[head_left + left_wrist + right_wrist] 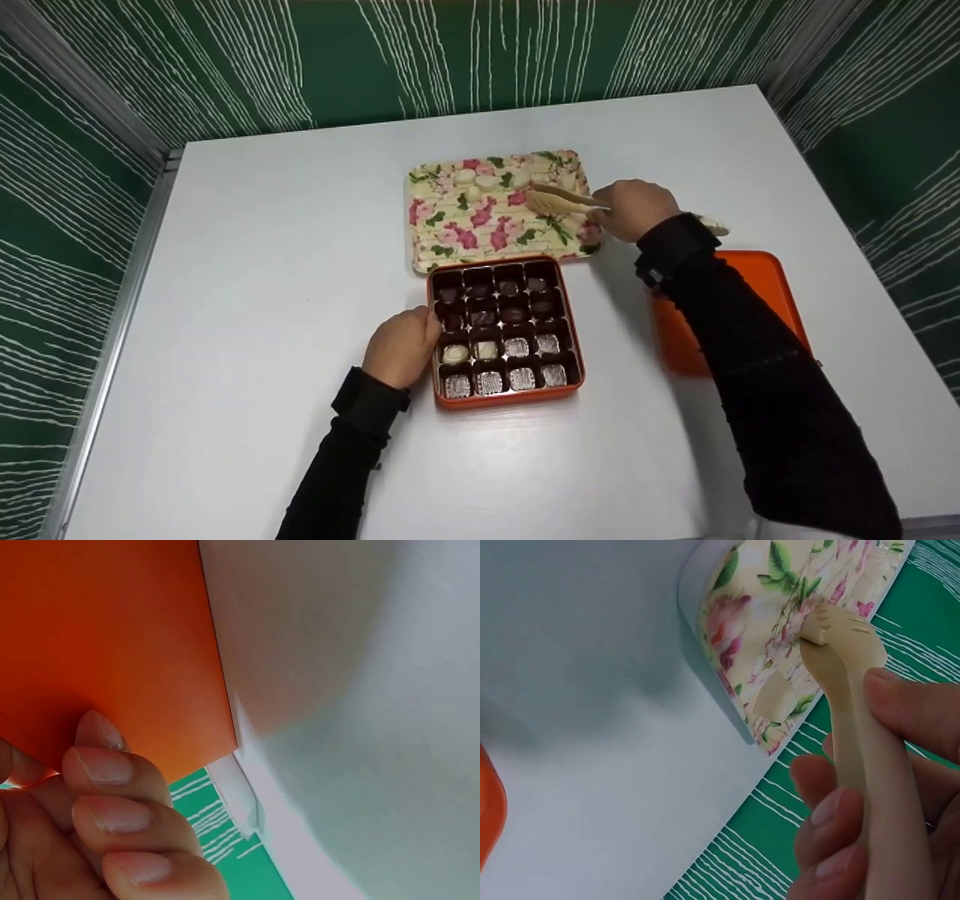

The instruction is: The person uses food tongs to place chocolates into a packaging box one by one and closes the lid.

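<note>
Black-cuffed, the left grip [403, 347] is leftmost, curled against the left wall of an orange box [510, 400] and holding it. The box sits level on the table [285, 247], split into sixteen compartments: dark sweets [508, 288] fill the two back rows, two white sweets [486, 350] take the left of the third row, and the remaining compartments show silvery bottoms.

Directly behind the box lies a flowered tray [469, 259], with more white sweets [486, 182] towards its back edge. Pale tongs [551, 204] reach over its right part, pinched by the right grip [636, 208]; whether a sweet sits between their tips is unclear. At far right, an orange lid [765, 274] is partly hidden by the right sleeve [780, 412].

Good handling here probably means squeezing the tongs gently across a sweet's sides, since smooth pieces may slip or mark, with the left grip firm enough that the box cannot slide.

The table is white, smooth and faintly glossy. Around it, green walls [352, 60] carry thin white streaks, with grey frames [82, 84] at the corners.
</note>
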Tool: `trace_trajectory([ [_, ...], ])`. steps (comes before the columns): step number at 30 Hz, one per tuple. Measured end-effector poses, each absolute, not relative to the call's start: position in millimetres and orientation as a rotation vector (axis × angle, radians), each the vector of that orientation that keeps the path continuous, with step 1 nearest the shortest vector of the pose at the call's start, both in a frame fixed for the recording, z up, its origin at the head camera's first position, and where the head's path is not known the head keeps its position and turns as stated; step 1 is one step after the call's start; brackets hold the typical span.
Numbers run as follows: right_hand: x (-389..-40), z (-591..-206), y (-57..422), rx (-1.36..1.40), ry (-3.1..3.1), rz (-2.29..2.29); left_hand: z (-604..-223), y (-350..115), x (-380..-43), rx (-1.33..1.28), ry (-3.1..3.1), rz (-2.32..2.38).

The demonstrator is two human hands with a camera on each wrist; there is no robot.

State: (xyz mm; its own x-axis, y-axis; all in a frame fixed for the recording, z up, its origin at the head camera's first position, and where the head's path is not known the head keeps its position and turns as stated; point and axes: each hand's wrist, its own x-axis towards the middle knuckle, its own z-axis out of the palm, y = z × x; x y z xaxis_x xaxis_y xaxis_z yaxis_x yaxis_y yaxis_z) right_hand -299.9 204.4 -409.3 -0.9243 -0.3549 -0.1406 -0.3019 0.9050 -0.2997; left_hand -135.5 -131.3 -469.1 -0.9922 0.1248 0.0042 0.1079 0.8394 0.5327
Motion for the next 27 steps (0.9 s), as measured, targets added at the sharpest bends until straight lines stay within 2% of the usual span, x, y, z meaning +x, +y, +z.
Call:
trace_trajectory([
  [7, -280, -395, 213, -0.588, 2.870, -0.453, -468, -132, -135, 0.169, 2.962, 0.872],
  [20, -187, -373, 223, -1.084, 2.817, -0.509, -469, -132, -135, 0.191, 2.959, 0.875],
  [27, -160, -371, 221, -1.254, 2.770, -0.430, -469, -132, -135, 0.194, 2.974, 0.855],
])
